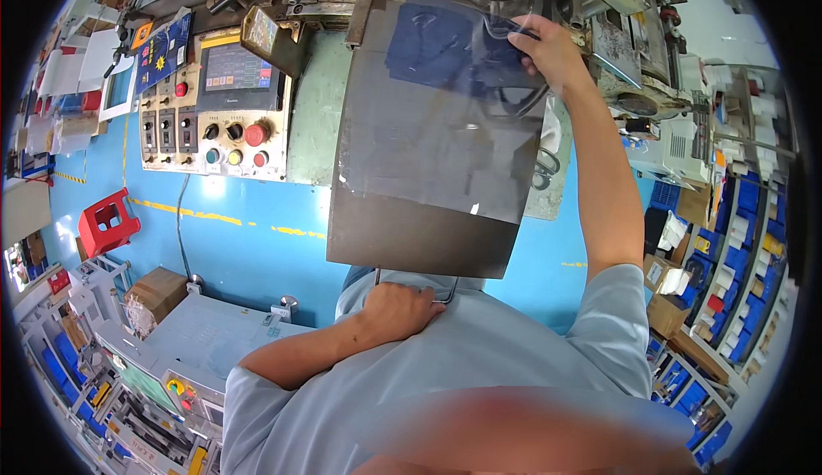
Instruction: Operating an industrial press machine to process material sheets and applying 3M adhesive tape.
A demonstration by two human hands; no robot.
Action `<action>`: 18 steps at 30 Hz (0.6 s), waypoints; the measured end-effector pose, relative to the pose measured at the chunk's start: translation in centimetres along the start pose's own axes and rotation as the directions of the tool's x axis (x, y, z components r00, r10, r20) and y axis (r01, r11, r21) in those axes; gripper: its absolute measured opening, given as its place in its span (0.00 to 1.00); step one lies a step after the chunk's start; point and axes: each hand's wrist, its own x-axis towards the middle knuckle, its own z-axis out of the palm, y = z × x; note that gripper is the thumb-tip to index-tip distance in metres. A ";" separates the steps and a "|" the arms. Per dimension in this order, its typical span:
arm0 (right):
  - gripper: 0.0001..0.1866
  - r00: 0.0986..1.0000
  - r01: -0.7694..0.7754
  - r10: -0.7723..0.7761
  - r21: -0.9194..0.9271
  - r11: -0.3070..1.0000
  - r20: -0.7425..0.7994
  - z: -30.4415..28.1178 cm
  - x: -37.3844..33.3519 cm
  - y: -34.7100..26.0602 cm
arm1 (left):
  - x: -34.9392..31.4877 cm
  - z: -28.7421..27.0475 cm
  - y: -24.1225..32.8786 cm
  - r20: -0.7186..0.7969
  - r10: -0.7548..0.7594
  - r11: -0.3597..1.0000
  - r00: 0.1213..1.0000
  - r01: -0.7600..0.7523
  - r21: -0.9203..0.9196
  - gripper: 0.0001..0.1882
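Observation:
My left hand point(396, 311) is wrapped round the bent-rod metal handle point(450, 291) at the near edge of a dark metal plate point(419, 240), close to my body. Over most of that plate lies a clear plastic film point(437, 163), wrinkled and shiny toward its far end. Dark blue sheet material point(428, 43) shows beneath the film at the far part. At the far right corner, my right hand point(550, 54) pinches the film between thumb and fingers, and the film creases and lifts there. Whether the blue material is also in that pinch cannot be made out.
A control panel point(214, 120) with a screen, knobs and buttons stands left of the plate. Machine parts point(325, 0) run along the far side. Scissors point(545, 169) lie right of the plate. A red stool point(108, 222) is on the blue floor; shelves with bins point(745, 244) stand at right.

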 end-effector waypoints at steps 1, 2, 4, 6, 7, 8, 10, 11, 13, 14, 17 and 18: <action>0.16 1.000 -0.001 0.001 0.008 1.000 -0.016 0.2 0.2 -0.1 | 0.0 0.0 0.0 -0.013 -0.002 1.000 1.000 0.002 -0.001 0.23; 0.16 1.000 -0.003 0.004 0.016 1.000 -0.031 0.3 0.4 -0.1 | 0.0 0.0 -0.1 -0.025 -0.005 1.000 1.000 0.005 -0.003 0.23; 0.16 0.999 0.025 -0.024 0.034 0.999 -0.028 0.2 1.0 0.3 | 0.0 0.2 -0.1 -0.030 0.001 1.000 1.000 -0.001 0.004 0.23; 0.17 0.999 0.047 -0.046 0.043 0.998 -0.023 0.1 1.2 0.4 | -0.1 0.2 -0.1 -0.041 0.006 1.000 0.999 -0.005 0.014 0.23; 0.17 0.999 0.046 -0.046 0.044 0.998 -0.019 0.1 1.1 0.1 | -0.1 0.1 0.0 -0.036 -0.002 1.000 0.999 0.002 0.019 0.23; 0.18 0.999 0.036 -0.036 -0.039 0.999 -0.016 0.1 0.8 -0.6 | -0.1 0.1 0.0 -0.032 -0.010 1.000 0.999 0.010 0.025 0.23; 0.19 1.000 0.027 -0.028 -0.121 0.992 -0.013 -0.2 0.9 -0.3 | -0.1 0.2 -0.1 -0.042 -0.004 1.000 0.999 0.005 0.020 0.23; 0.19 0.998 0.066 -0.066 -0.108 0.992 -0.004 -0.7 1.2 0.7 | -0.1 0.2 -0.1 -0.051 0.006 1.000 0.999 -0.005 0.017 0.23; 0.19 0.998 0.057 -0.058 -0.052 0.997 -0.013 -0.9 1.1 1.1 | 0.0 0.0 0.0 -0.043 0.001 1.000 0.999 -0.001 0.017 0.23; 0.19 0.998 0.059 -0.059 -0.052 0.997 -0.008 -0.5 1.0 0.8 | 0.0 -0.1 0.0 -0.035 -0.002 1.000 0.999 0.003 0.018 0.23; 0.16 0.999 -0.001 -0.001 -0.049 0.999 -0.054 0.8 1.0 0.1 | 0.0 0.2 0.0 -0.044 -0.001 1.000 0.999 0.002 0.011 0.23; 0.16 0.999 -0.001 -0.002 -0.050 0.999 -0.053 1.1 1.0 -0.1 | 0.0 0.1 0.0 -0.044 -0.002 1.000 0.999 0.002 0.010 0.23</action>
